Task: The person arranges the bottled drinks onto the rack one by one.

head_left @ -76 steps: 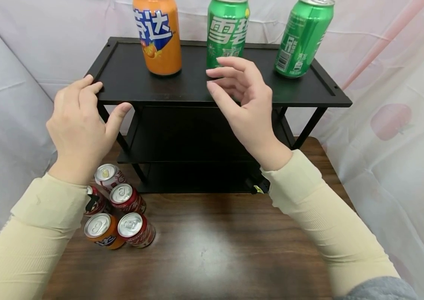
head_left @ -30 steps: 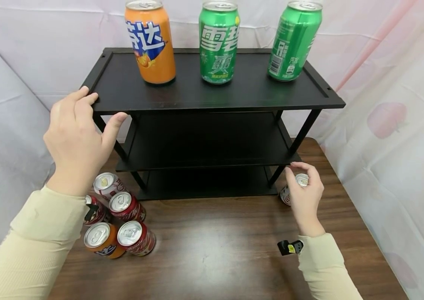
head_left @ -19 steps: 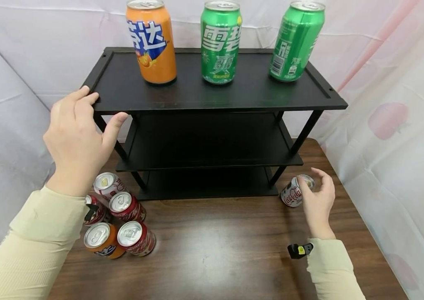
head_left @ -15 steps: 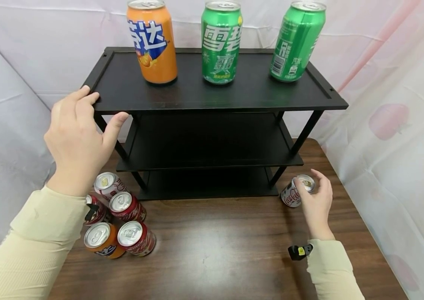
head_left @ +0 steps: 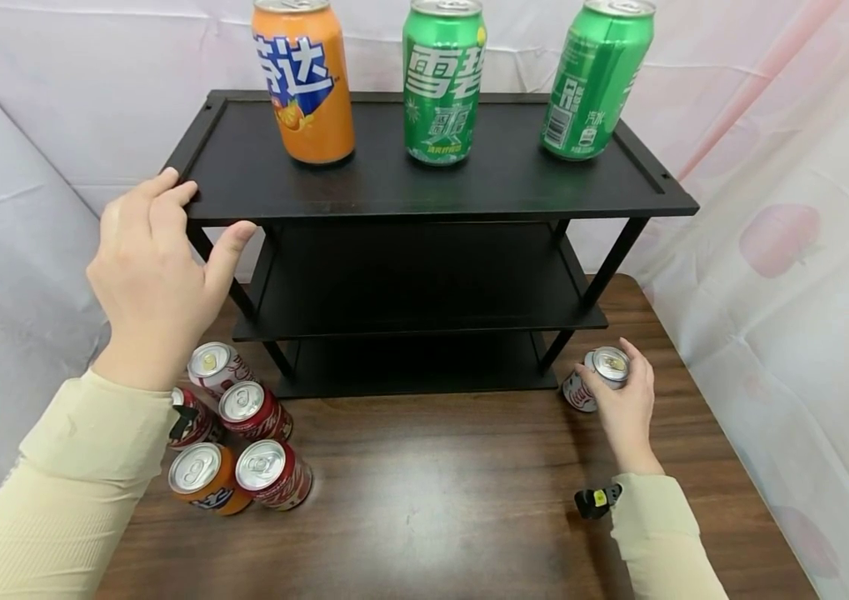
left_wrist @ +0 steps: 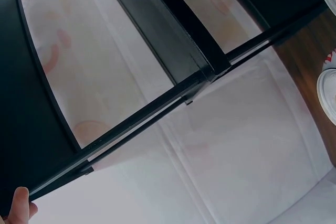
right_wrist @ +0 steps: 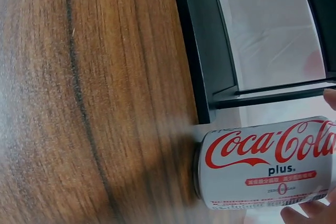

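My right hand (head_left: 630,408) is at an upright white Coca-Cola plus can (head_left: 580,393) on the table, beside the rack's right end. Its thumb lies at the near left of the can's top and its fingers curve round the other side. In the right wrist view, fingertips (right_wrist: 296,216) overlap the lower edge of the can (right_wrist: 268,166), whose red lettering shows. My left hand (head_left: 157,267) rests with its fingertips on the left front corner of the black three-tier rack (head_left: 424,196), thumb spread away. It holds no can.
An orange Fanta can (head_left: 315,100) and two green Sprite cans (head_left: 442,100) stand on the top shelf. Several red, orange and white cans (head_left: 274,475) cluster on the wooden table (head_left: 424,517), left of the rack. Pale curtains (head_left: 806,333) hang around.
My right hand came down from near the middle Sprite can to the white Coca-Cola can. It shifted right of it, then back left around it. My left hand stayed on the rack's corner.
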{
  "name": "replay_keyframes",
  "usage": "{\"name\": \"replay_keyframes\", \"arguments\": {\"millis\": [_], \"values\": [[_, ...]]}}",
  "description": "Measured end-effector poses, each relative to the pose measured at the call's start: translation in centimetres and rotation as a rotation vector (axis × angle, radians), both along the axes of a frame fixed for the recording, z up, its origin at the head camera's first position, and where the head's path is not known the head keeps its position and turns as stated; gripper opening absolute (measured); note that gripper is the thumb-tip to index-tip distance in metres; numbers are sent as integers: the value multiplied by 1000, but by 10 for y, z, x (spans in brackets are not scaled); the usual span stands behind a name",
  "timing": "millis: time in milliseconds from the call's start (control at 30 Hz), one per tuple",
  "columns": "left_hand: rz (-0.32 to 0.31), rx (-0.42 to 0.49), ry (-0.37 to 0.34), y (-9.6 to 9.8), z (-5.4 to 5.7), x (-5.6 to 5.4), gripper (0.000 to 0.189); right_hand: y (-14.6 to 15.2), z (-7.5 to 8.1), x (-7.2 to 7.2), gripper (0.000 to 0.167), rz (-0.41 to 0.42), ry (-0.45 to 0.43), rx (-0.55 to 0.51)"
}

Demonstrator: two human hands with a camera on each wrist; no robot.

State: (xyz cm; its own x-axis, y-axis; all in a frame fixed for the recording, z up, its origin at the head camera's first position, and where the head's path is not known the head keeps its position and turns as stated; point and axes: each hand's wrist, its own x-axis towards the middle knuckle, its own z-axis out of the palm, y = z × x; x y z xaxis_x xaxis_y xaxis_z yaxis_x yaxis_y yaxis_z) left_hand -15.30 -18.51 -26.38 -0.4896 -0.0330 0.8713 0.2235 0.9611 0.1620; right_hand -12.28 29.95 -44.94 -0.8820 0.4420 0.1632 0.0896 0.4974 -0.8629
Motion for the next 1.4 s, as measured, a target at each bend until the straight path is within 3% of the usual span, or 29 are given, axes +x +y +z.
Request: {"name": "replay_keyframes", "arguments": {"millis": [600, 1033, 1400], "values": [[2, 8, 8, 1, 0, -1, 88, 8, -2, -7, 99, 58, -168, 20], [5, 15, 3, 1, -1, 0, 88, 12, -3, -9, 91, 68, -219, -8], [6, 18, -6, 1, -1, 0, 90, 13, -4, -9, 86, 71, -222, 33]]}}
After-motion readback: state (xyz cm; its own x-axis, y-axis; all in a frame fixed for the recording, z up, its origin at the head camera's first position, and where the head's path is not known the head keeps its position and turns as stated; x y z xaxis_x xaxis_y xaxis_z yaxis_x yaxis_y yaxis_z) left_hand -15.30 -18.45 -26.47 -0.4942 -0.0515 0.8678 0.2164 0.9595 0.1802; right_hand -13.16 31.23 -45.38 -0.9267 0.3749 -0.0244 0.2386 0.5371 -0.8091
